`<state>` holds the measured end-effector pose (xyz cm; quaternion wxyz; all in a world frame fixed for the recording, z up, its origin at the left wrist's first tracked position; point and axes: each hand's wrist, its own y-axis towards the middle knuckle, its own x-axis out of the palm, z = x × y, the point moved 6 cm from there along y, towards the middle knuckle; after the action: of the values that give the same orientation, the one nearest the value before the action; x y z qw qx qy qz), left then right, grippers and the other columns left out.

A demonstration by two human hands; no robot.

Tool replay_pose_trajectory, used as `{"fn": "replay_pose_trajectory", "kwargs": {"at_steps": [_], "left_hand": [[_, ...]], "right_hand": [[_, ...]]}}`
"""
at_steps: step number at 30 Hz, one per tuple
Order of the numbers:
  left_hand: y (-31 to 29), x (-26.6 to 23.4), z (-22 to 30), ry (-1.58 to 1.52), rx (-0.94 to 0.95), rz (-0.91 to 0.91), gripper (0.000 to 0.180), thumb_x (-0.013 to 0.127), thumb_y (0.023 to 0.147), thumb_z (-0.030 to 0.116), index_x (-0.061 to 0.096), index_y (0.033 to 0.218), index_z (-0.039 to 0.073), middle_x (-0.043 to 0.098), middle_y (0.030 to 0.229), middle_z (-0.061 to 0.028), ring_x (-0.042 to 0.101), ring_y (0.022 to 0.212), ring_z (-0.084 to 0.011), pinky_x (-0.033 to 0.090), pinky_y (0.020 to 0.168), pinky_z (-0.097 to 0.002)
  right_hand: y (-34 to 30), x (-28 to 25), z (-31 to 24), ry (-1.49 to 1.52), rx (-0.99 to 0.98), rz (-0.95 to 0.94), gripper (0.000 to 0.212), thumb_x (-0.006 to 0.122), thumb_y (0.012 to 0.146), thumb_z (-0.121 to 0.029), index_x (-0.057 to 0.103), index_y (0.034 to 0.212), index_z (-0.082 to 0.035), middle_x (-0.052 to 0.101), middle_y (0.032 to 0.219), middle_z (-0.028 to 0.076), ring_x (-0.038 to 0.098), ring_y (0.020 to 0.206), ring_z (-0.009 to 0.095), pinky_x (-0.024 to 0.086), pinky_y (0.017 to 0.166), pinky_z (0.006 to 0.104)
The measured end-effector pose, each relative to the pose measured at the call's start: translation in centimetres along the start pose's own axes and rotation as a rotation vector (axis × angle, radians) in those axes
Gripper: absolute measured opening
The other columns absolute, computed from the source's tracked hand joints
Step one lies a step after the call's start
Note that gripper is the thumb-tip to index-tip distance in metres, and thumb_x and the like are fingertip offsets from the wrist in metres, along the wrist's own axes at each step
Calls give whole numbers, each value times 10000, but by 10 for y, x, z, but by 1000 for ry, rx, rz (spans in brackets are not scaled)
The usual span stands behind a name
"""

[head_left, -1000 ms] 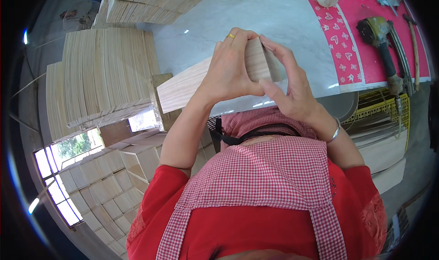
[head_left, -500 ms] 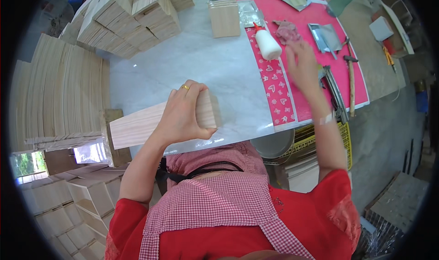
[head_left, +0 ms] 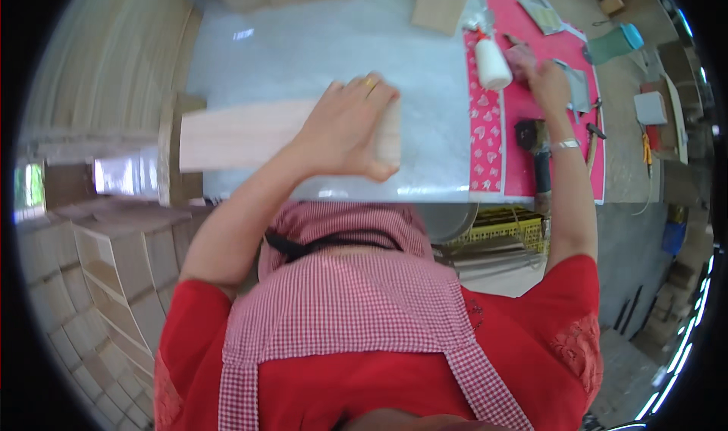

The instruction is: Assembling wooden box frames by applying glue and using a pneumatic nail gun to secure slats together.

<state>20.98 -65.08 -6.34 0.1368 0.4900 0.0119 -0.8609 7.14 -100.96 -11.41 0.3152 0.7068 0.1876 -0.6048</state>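
My left hand [head_left: 345, 127] is closed over the right end of a long pale wooden piece [head_left: 239, 135], with thumb on the near side and fingers across the far side. It lies on the grey-white tabletop [head_left: 303, 51], its left end close to a wooden upright. At the right, my right hand [head_left: 551, 86] reaches over the pink mat with its fingers closed on a crumpled pink cloth [head_left: 521, 59]; the fingertips are partly blurred. A white glue bottle [head_left: 493, 65] with a red tip lies just left of the cloth. Below that hand is a dark nail gun [head_left: 540, 154].
A hammer [head_left: 594, 139] lies on the mat's right edge. Farther back are a small wooden block stack [head_left: 440, 4], a silver tray [head_left: 541, 14] and a teal bottle [head_left: 616, 44]. Stacked boards [head_left: 98, 59] rise at the left; a yellow crate [head_left: 500, 230] is below the table.
My right hand has closed on the pink cloth, which has shifted slightly nearer. The view has swung, so the table sits higher in it; my left hand keeps its hold on the wood.
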Motion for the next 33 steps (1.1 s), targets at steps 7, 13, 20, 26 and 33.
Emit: {"fn": "replay_pose_trajectory", "kwargs": {"at_steps": [7, 13, 20, 26, 33], "left_hand": [[-2, 2, -6, 31, 86, 51, 830, 815, 563, 398, 521, 1220, -15, 556, 1140, -164, 529, 1103, -331, 402, 928, -423], [-6, 4, -4, 81, 173, 78, 840, 822, 599, 431, 524, 1232, -34, 561, 1154, -166, 523, 1121, -317, 412, 935, -427], [-8, 7, -3, 176, 210, 9, 827, 818, 627, 422, 529, 1237, -56, 575, 1159, -185, 529, 1119, -317, 428, 950, -415], [-7, 11, -5, 154, 200, 59, 805, 825, 626, 397, 534, 1229, -50, 580, 1148, -180, 533, 1119, -314, 428, 952, -408], [-7, 10, -3, 146, 188, 53, 796, 854, 598, 351, 543, 1219, -38, 584, 1160, -176, 533, 1137, -309, 425, 967, -404]], "right_hand": [[-152, -26, 38, 177, -57, -9, 531, 760, 846, -400, 609, 1095, 43, 644, 934, 196, 607, 789, 322, 470, 703, 404], [-176, -9, 63, 75, -121, 33, 544, 754, 824, -295, 575, 1179, 77, 653, 1006, 256, 645, 959, 377, 490, 829, 451], [-136, -62, 37, 83, 166, -452, 354, 729, 803, -151, 617, 1061, 64, 684, 795, 166, 679, 777, 328, 530, 718, 426], [-165, -159, -87, 301, -5, -572, 183, 733, 832, -82, 640, 905, 57, 701, 816, 87, 654, 729, 161, 534, 649, 337], [-172, -189, -145, 468, -312, -612, 308, 807, 776, -70, 657, 1027, 26, 710, 846, 61, 625, 690, 102, 522, 633, 298]]}}
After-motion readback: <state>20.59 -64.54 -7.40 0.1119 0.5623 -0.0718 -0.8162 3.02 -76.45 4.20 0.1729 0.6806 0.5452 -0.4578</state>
